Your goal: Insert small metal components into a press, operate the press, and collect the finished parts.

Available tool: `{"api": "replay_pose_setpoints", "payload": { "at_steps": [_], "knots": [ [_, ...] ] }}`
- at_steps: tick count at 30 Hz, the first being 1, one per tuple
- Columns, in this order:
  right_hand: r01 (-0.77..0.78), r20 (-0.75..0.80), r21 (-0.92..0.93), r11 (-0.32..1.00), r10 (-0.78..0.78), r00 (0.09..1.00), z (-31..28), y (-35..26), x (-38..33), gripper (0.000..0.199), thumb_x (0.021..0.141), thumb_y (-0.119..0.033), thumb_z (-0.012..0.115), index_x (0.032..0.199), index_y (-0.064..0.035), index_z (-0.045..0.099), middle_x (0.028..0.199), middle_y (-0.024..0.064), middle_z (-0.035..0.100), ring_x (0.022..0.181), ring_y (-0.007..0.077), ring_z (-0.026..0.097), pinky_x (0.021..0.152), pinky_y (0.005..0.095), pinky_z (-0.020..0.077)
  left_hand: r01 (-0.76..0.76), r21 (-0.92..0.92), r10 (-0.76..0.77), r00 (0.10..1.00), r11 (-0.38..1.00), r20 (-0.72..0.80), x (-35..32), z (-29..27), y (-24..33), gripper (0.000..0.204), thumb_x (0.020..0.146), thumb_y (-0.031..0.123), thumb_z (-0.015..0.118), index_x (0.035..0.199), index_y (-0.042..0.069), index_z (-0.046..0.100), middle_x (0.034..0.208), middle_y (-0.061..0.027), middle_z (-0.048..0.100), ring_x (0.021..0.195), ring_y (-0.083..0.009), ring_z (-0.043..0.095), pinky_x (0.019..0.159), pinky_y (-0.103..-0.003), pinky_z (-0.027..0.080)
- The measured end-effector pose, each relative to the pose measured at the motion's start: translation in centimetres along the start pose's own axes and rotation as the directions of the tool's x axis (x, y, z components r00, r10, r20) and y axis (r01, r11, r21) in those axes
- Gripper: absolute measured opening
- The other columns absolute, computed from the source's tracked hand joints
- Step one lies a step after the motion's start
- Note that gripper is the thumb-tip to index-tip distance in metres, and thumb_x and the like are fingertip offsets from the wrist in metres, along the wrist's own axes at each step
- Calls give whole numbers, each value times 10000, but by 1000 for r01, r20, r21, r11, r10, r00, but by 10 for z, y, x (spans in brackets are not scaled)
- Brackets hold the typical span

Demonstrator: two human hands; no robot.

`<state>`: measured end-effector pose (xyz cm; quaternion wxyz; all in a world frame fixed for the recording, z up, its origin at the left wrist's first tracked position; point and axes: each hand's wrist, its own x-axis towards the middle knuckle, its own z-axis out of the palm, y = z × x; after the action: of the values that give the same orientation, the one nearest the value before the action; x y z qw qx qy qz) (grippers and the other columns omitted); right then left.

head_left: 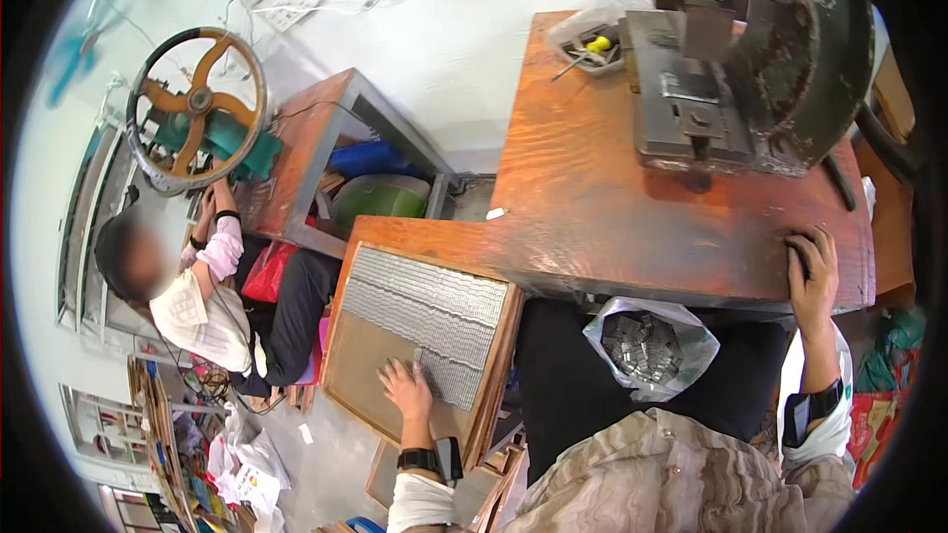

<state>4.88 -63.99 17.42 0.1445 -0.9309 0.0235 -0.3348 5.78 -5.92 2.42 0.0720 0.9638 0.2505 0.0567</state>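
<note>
My left hand [405, 390] lies with spread fingers on a shallow wooden tray [360, 360], its fingertips beside the lower edge of rows of small grey metal pieces [434, 306]. My right hand [814, 271] rests on the front right edge of the wooden workbench [592, 207], fingers apart and slightly bent, holding nothing I can see. A clear plastic bag [699, 355] with loose metal pieces [642, 347] sits in my lap between the hands. Beyond my right hand stands a dark metal press [790, 59], with a small flat plate [691, 87] on its bed.
A plastic tub [602, 57] with small tools and a yellow-ended item stands left of the press. At the left another person [202, 301] sits at a machine with a large handwheel [197, 99]. White bags [247, 464] lie on the floor.
</note>
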Motion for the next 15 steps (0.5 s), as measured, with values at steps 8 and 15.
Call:
{"api": "replay_pose_setpoints", "payload": {
  "at_steps": [8,15],
  "knots": [
    [-6,49,-29,1000,8,999,3,8,-4,129,778,30,538,899,32,585,967,164,546,992,330,511,906,381,382,-45,-171,85,970,984,229,12,-17,-8,406,812,281,635,1101,0,587,1119,-204,576,1150,-350,476,951,-416,387],
    [-2,15,-39,999,2,1000,6,4,-3,119,763,40,548,877,35,584,956,163,554,951,331,524,865,377,404,-29,-492,224,913,870,342,47,-14,-29,482,622,107,804,1052,-15,624,928,-176,656,812,-240,635,718,-310,514]
  ]
}}
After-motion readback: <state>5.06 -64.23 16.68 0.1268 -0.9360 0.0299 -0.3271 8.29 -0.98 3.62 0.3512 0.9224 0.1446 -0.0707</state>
